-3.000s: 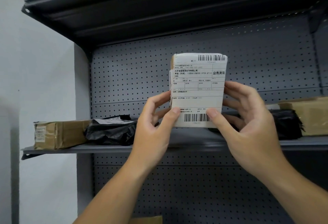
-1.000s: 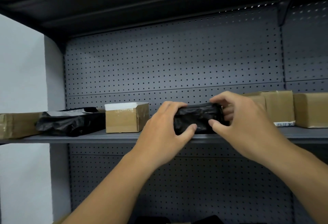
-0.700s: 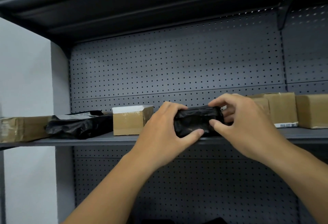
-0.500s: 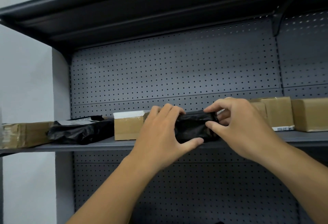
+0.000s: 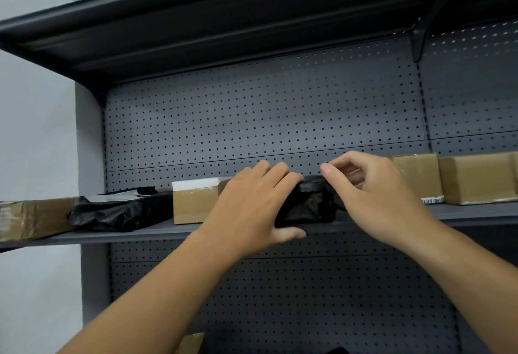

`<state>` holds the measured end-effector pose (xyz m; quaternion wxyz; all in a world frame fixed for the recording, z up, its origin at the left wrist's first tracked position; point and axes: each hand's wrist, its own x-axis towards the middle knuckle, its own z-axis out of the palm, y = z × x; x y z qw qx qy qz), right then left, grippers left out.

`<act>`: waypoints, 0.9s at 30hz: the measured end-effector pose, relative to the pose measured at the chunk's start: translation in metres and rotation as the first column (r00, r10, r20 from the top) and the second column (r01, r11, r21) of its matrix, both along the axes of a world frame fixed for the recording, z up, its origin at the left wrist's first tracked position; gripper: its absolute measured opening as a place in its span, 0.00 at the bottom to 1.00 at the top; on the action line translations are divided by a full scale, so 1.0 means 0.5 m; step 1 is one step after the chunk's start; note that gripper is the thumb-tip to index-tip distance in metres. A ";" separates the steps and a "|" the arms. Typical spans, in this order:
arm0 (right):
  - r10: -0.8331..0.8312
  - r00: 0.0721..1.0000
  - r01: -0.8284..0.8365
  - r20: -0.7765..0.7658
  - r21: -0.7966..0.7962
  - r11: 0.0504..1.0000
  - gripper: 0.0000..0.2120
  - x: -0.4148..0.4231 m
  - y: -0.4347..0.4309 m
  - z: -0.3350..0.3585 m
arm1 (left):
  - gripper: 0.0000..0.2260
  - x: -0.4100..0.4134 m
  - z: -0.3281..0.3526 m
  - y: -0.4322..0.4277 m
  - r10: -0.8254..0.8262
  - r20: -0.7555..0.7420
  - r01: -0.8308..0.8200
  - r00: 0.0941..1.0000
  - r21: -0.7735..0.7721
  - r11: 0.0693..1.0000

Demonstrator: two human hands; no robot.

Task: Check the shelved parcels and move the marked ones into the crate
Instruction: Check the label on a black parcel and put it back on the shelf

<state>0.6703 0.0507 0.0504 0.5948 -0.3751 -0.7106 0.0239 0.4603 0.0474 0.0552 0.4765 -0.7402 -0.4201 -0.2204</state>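
A small parcel wrapped in black plastic (image 5: 307,205) lies on the grey shelf (image 5: 140,232). Both hands grip it. My left hand (image 5: 252,207) covers its left end, fingers over the top and thumb under the front edge. My right hand (image 5: 370,193) holds its right end, forefinger on the top. To the left stands a small cardboard box with a white label on top (image 5: 193,202). Further left lie a flat black bag parcel (image 5: 120,212) and a long cardboard box (image 5: 30,219). The crate is out of view.
Two cardboard boxes (image 5: 417,175) (image 5: 476,178) stand on the shelf to the right of my hands. A dark upper shelf (image 5: 224,25) overhangs. The pegboard back panel (image 5: 252,118) is behind. A cardboard corner (image 5: 192,342) shows at the bottom edge.
Three seconds ago both hands held up the labelled box; it now stands on the shelf. Both hands took hold of the black parcel, and my fingers have since shifted onto its top.
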 end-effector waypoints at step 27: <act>0.211 0.972 -0.233 -0.101 -0.358 0.904 0.34 -0.053 0.034 0.008 | 0.10 -0.021 -0.009 -0.042 -0.205 0.935 0.652 -0.291 0.350 0.673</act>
